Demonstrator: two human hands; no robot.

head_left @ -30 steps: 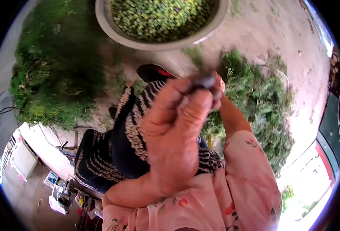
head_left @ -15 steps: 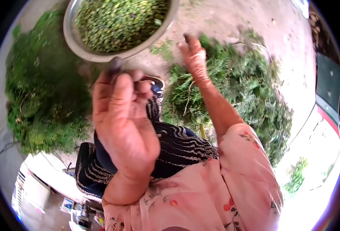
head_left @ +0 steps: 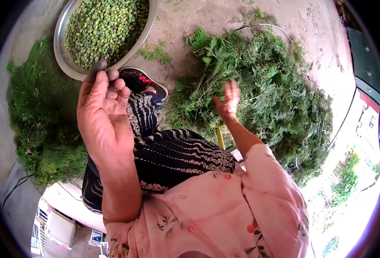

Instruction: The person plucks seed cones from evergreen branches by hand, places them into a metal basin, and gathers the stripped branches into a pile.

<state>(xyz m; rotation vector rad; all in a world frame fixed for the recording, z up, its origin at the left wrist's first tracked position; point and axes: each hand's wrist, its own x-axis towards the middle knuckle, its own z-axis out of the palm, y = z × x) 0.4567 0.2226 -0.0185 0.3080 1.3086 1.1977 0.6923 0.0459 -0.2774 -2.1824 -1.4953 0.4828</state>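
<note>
My left hand (head_left: 106, 112) is raised above my lap, palm toward me, its fingers loosely bent and the thumb near the index finger. Nothing shows in its palm, and its fingertips are stained dark. Below and beyond it stands a wide metal basin (head_left: 150, 32) filled with small green seed cones or berries (head_left: 106, 32). At the near left edge of a heap of feathery green conifer branches (head_left: 271, 94), my right hand (head_left: 229, 101) has its fingers stretched out and thumb apart. A blurred sprig (head_left: 211, 73) lies just beyond it.
Another green branch heap (head_left: 48, 124) lies on the left. My shoe (head_left: 149, 81) and patterned trousers (head_left: 172, 150) are between the heaps. A yellow bar (head_left: 220, 138) sticks out near my right forearm. Scraps of greenery (head_left: 155, 53) lie on the ground beside the basin.
My right hand has come back from beyond the right heap to its near left part, and a sprig there is blurred. My left hand appears lower and farther left as the view shifted.
</note>
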